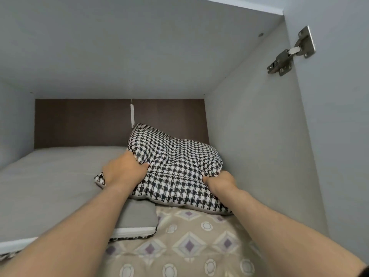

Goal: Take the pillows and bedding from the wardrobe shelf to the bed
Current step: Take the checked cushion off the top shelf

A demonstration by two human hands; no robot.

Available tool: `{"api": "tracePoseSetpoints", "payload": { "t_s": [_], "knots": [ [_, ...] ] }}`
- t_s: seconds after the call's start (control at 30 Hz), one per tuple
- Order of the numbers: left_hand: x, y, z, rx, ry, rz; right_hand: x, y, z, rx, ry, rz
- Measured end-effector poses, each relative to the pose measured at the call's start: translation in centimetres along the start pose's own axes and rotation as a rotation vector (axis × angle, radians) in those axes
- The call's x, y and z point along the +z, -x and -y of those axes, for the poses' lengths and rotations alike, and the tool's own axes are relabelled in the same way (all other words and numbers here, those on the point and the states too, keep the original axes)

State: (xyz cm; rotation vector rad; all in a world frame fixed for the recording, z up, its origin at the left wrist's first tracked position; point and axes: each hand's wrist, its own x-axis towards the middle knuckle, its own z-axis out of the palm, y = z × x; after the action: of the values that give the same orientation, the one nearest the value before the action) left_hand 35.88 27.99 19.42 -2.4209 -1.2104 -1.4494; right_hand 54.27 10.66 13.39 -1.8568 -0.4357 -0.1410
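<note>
A black-and-white houndstooth pillow [175, 166] lies at the right of the wardrobe shelf, partly on top of the other bedding. My left hand [124, 170] grips its left edge and my right hand [219, 180] is clenched on its right front part. Under it lies beige bedding [189, 242] with a purple diamond pattern. To the left is a flat grey pillow [60, 186] with a white edge and houndstooth trim.
The wardrobe compartment has grey side walls [259, 136], a grey top panel and a dark brown back panel [79, 122]. A metal door hinge [291, 52] sits on the right wall, near the opening.
</note>
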Motion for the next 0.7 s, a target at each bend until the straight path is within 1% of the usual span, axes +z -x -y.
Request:
{"api": "tracePoseSetpoints", "payload": {
  "t_s": [0.1,0.17,0.3,0.4,0.53,0.7],
  "knots": [
    [-0.9,1.0,0.7,0.041,0.115,-0.094,-0.9,1.9,0.4,-0.094,-0.020,-0.097],
    [-2.4,1.6,1.0,0.032,0.211,-0.130,-1.8,3.5,1.0,-0.154,-0.014,-0.150],
    [-5.7,2.2,0.9,0.041,0.305,-0.191,-4.1,5.9,2.4,-0.219,-0.033,-0.222],
    [-8.4,3.9,1.5,0.042,0.382,-0.221,-6.3,9.2,3.0,-0.260,-0.070,-0.242],
    [-12.1,8.0,2.1,-0.013,0.490,-0.221,-9.7,13.9,3.4,-0.294,-0.095,-0.251],
    [-16.5,14.2,2.5,-0.078,0.583,-0.184,-14.7,20.3,3.0,-0.314,-0.123,-0.202]
  ]
}}
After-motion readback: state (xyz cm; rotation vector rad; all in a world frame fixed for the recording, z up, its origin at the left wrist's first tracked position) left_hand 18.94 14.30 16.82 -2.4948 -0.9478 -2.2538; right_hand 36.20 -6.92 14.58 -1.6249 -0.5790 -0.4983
